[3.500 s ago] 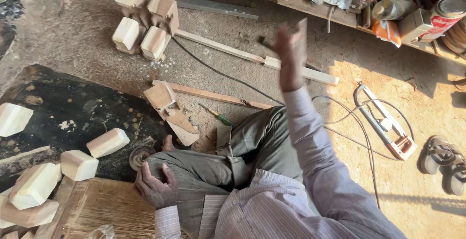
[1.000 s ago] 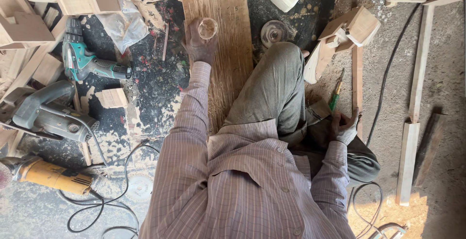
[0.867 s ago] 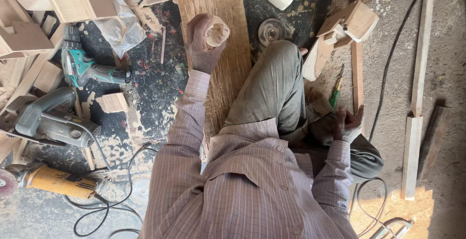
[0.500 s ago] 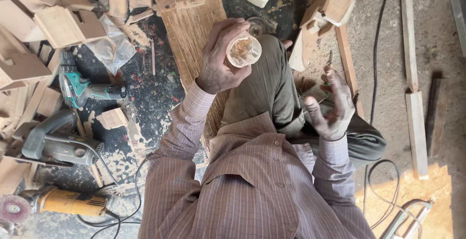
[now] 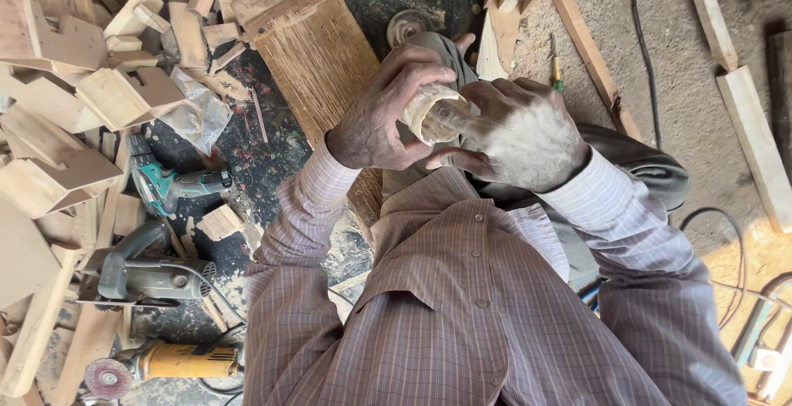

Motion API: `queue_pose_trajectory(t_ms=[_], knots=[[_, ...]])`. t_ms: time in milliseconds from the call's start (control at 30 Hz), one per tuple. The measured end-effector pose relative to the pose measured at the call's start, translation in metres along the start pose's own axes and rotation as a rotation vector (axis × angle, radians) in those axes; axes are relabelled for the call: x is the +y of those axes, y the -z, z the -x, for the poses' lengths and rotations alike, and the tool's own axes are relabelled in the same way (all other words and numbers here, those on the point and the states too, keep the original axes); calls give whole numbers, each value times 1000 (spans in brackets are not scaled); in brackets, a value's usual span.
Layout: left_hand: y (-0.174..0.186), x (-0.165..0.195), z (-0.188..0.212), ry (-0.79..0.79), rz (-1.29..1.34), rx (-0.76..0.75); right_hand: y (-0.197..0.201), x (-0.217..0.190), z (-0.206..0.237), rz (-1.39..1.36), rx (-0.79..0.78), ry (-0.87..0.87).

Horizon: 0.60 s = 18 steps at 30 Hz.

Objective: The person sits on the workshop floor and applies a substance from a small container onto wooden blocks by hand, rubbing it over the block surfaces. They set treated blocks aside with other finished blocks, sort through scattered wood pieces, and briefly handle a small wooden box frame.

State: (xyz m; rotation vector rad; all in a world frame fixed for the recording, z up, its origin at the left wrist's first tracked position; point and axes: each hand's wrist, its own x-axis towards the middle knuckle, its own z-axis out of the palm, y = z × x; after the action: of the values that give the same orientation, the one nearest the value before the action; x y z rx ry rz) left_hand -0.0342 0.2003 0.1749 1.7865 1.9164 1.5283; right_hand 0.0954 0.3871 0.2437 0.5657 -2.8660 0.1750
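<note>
While the left hand (image 5: 386, 113) grips the small round pale wooden cup (image 5: 429, 109) above the lap, the right hand (image 5: 520, 134) closes over it — seemingly smoothing; turning it likely comes next.

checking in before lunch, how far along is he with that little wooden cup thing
Done: the small round pale wooden piece is already hollowed and rounded, and it is off the floor. In hand: the left hand grips it while the right hand works fingers into its opening. Left: its surface looks dusty and unfinished. The teal power tool and yellow angle grinder lie idle on the floor among pale wood offcuts.
</note>
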Motion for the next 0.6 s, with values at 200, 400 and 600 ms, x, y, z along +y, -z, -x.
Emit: queue_pose_trajectory(t_ms=[200, 400, 600], knots=[[-2, 0, -2, -18, 4, -63, 3, 6, 4, 140, -81, -9], [-5, -2, -2, -19, 40, -54, -6, 3, 15, 69, -8, 27], [-6, 0, -6, -39, 100, -57, -14, 4, 26, 26, 150, 64]])
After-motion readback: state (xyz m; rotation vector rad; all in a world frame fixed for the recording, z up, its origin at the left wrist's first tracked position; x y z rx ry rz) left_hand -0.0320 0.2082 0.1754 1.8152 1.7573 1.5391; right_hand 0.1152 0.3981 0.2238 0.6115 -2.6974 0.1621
